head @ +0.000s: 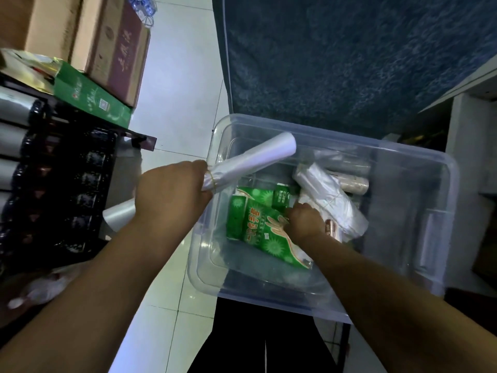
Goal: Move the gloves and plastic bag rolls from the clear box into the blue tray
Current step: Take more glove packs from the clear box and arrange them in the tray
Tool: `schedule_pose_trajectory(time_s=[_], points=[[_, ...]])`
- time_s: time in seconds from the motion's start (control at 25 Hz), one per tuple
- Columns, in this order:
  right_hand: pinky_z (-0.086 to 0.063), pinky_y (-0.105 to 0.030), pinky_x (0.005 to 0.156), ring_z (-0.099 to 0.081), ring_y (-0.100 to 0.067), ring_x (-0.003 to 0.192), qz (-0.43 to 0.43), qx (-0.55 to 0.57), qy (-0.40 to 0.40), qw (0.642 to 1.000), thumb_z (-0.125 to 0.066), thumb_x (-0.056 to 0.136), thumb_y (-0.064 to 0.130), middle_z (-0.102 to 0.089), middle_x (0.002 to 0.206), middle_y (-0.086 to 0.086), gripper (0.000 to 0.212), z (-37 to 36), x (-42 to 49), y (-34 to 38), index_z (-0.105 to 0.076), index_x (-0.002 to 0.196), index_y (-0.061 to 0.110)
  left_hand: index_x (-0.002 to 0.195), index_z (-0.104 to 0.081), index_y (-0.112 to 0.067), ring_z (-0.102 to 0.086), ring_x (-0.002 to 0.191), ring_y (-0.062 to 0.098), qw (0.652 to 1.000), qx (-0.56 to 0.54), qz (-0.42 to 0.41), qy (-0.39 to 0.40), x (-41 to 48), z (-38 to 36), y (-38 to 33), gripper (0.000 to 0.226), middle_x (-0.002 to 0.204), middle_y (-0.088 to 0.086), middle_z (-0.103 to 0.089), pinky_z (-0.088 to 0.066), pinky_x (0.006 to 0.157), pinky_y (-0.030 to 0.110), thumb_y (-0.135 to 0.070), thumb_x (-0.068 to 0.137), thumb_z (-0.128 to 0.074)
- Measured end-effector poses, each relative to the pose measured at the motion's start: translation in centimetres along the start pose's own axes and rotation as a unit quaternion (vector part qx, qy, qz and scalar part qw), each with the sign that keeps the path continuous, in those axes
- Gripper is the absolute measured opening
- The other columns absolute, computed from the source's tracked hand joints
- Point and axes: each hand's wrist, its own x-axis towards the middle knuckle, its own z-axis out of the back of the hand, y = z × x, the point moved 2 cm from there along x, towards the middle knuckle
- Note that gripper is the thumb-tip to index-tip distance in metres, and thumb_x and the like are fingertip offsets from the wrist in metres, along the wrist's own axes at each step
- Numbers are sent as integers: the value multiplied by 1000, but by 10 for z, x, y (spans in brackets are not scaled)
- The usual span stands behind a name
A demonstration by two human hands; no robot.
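L hand (172, 195) is fisted round a plastic bag roll (250, 160), back of hand up, w/ the roll sticking out both sides of the fist. L forearm is bare, comes in from lower left, wrist approx straight. R hand (305, 220) is further fwd and lower, knuckles up, fingers curled down & hidden under the hand, so can't tell if they grip anything. R forearm is bare, comes in from lower right, wrist dipped a bit.
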Motion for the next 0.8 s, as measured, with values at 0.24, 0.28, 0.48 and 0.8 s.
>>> schedule_pose_trajectory(time_s=[0.24, 0.28, 0.48, 0.8], points=[[-34, -32, 53, -62, -37, 77, -124, 170, -103, 972, -57, 84, 28, -65, 79, -12, 14, 59, -101, -33, -51, 82, 15, 83, -59, -26, -63, 69, 28, 996, -86, -5, 18, -9, 31, -7, 19, 74, 1, -68, -37, 57, 25, -42, 74, -62], [-32, -32, 51, -61, -38, 73, -154, 195, -133, 959, -58, 83, 30, -63, 74, -12, 17, 71, -123, -42, -49, 81, 15, 85, -60, -27, -63, 71, 26, 994, -104, -10, 28, -9, 40, -11, 20, 76, 1, -69, -40, 58, 25, -43, 74, -61], [-46, -36, 54, -63, -30, 67, -286, 303, -285, 863, -69, 79, 26, -69, 74, -9, 17, 124, -241, -85, -61, 87, 14, 85, -63, -27, -62, 70, 25, 980, -189, -43, 41, -7, 94, -55, 20, 83, 2, -70, -45, 64, 27, -43, 73, -67], [-51, -34, 52, -62, -10, 61, -426, 378, -462, 680, -73, 76, 25, -65, 66, 12, 14, 139, -429, -135, -60, 78, 29, 63, -53, -23, -51, 54, 8, 920, -294, -254, 40, -48, 177, -235, 26, 56, -7, -58, -32, 46, 23, -43, 67, -69]])
